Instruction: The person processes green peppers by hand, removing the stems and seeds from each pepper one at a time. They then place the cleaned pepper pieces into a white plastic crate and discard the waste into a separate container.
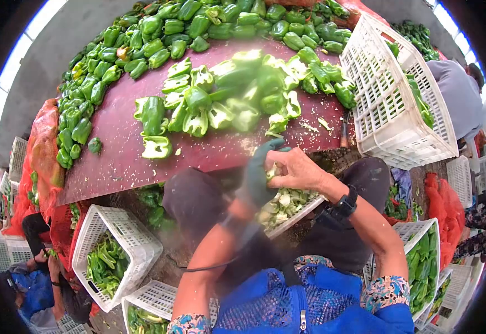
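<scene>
My left hand (258,173), in a dark teal glove and blurred by motion, is closed around a pale green pepper (273,168) just off the near edge of the dark red table (115,150). My bare right hand (297,168), a black watch on its wrist, pinches the same pepper from the right. Directly below both hands a white tray (309,207) rests on my lap, holding pale pepper cores and scraps. Halved green peppers (226,100) lie spread across the table's middle. Whole green peppers (142,39) are heaped along its far and left edges.
A tilted white crate (390,106) stands at the table's right end. White crates of cut peppers sit lower left (115,259) and lower right (429,261). Red mesh sacks (42,150) hang on the left. One person in grey (457,94) works upper right, another in blue (31,284) lower left.
</scene>
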Action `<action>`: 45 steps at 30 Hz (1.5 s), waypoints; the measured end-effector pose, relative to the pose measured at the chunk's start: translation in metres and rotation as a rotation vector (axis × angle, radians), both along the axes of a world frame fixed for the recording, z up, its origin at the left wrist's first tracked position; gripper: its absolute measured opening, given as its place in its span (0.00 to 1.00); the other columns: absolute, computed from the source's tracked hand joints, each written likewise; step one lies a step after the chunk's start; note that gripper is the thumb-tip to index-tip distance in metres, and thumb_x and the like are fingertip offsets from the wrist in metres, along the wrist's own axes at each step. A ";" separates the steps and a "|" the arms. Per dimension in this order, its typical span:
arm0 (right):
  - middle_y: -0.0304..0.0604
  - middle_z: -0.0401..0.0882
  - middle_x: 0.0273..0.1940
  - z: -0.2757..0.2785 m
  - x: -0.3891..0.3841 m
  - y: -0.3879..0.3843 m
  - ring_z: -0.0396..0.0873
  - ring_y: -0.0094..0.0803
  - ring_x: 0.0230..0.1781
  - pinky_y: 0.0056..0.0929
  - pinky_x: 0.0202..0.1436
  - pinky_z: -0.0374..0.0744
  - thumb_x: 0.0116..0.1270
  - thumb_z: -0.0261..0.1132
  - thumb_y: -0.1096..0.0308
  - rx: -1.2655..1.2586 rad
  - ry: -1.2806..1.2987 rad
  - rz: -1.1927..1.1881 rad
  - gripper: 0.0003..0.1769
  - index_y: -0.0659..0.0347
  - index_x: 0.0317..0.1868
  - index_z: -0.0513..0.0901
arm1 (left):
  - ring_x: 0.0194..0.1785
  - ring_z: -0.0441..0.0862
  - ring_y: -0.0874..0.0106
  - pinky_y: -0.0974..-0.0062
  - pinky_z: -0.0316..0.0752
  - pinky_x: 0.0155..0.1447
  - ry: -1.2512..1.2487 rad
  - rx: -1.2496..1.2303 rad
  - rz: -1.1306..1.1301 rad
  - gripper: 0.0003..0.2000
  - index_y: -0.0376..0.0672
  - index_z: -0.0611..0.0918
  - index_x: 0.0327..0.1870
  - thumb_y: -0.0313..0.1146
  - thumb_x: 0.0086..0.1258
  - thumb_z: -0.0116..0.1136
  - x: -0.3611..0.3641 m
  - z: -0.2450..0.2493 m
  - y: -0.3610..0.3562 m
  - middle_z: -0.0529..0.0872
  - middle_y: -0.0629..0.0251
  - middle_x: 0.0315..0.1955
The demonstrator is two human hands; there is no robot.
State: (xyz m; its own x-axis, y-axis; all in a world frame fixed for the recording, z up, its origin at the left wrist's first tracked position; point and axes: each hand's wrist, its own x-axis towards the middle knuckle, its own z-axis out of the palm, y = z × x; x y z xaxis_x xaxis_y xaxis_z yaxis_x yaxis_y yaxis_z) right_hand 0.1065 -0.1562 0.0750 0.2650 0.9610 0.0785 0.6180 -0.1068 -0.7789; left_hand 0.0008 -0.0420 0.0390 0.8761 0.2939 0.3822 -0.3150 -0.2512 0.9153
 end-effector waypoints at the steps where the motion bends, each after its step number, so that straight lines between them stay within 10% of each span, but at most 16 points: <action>1: 0.41 0.77 0.20 0.004 0.000 -0.001 0.78 0.30 0.20 0.31 0.28 0.76 0.53 0.72 0.62 -0.030 0.021 0.012 0.16 0.59 0.39 0.79 | 0.54 0.81 0.69 0.71 0.76 0.61 0.005 0.039 -0.004 0.27 0.32 0.73 0.61 0.26 0.58 0.65 -0.001 -0.001 0.002 0.82 0.56 0.52; 13: 0.38 0.76 0.22 -0.007 -0.023 -0.004 0.74 0.20 0.21 0.24 0.28 0.73 0.60 0.68 0.67 0.161 0.065 -0.116 0.15 0.59 0.46 0.78 | 0.51 0.80 0.77 0.75 0.77 0.57 0.071 -0.137 -0.009 0.28 0.39 0.74 0.64 0.23 0.58 0.62 -0.008 -0.002 0.005 0.83 0.66 0.48; 17: 0.50 0.82 0.28 0.001 -0.039 0.001 0.83 0.35 0.28 0.34 0.36 0.80 0.61 0.70 0.54 0.052 0.102 -0.588 0.23 0.68 0.41 0.78 | 0.52 0.80 0.72 0.71 0.74 0.60 -0.060 -0.151 0.220 0.19 0.37 0.75 0.61 0.33 0.72 0.51 0.007 -0.015 0.007 0.83 0.62 0.48; 25: 0.64 0.81 0.31 -0.014 -0.023 0.016 0.84 0.58 0.36 0.44 0.40 0.81 0.64 0.63 0.55 -0.139 0.090 -0.451 0.20 0.70 0.37 0.81 | 0.54 0.80 0.64 0.67 0.71 0.62 -0.248 0.360 0.434 0.15 0.36 0.79 0.55 0.35 0.76 0.48 0.017 -0.018 0.011 0.83 0.55 0.50; 30: 0.65 0.80 0.32 -0.030 -0.023 0.012 0.80 0.65 0.38 0.49 0.40 0.79 0.67 0.55 0.59 -0.030 0.083 -0.336 0.18 0.67 0.43 0.81 | 0.55 0.79 0.62 0.67 0.72 0.61 -0.041 0.115 0.394 0.13 0.39 0.80 0.54 0.34 0.74 0.52 0.012 -0.015 0.000 0.82 0.54 0.53; 36: 0.59 0.82 0.27 -0.067 -0.027 0.012 0.82 0.51 0.26 0.41 0.31 0.77 0.69 0.56 0.62 0.058 0.189 -0.480 0.16 0.68 0.38 0.82 | 0.54 0.79 0.64 0.69 0.72 0.61 -0.052 -0.001 0.445 0.16 0.39 0.79 0.57 0.36 0.74 0.53 0.006 -0.013 -0.004 0.82 0.54 0.52; 39: 0.34 0.77 0.24 -0.071 -0.033 0.014 0.69 0.17 0.17 0.20 0.20 0.67 0.75 0.55 0.60 0.043 0.769 -0.538 0.13 0.61 0.39 0.80 | 0.55 0.79 0.66 0.70 0.73 0.61 -0.119 -0.115 0.517 0.14 0.37 0.80 0.56 0.32 0.73 0.54 0.015 -0.019 0.004 0.81 0.54 0.53; 42: 0.32 0.76 0.27 -0.038 -0.039 0.012 0.67 0.13 0.18 0.16 0.19 0.63 0.75 0.55 0.61 0.077 1.069 -0.563 0.10 0.55 0.40 0.78 | 0.54 0.79 0.68 0.71 0.76 0.59 -0.148 0.166 0.584 0.13 0.35 0.80 0.53 0.27 0.71 0.52 0.013 -0.030 0.027 0.80 0.55 0.54; 45: 0.40 0.77 0.26 -0.037 -0.027 0.008 0.72 0.22 0.19 0.25 0.23 0.71 0.73 0.57 0.63 0.231 0.203 -0.451 0.10 0.61 0.44 0.78 | 0.53 0.79 0.71 0.73 0.78 0.56 -0.185 -0.004 0.459 0.12 0.34 0.80 0.53 0.25 0.72 0.51 0.010 -0.018 0.030 0.80 0.57 0.54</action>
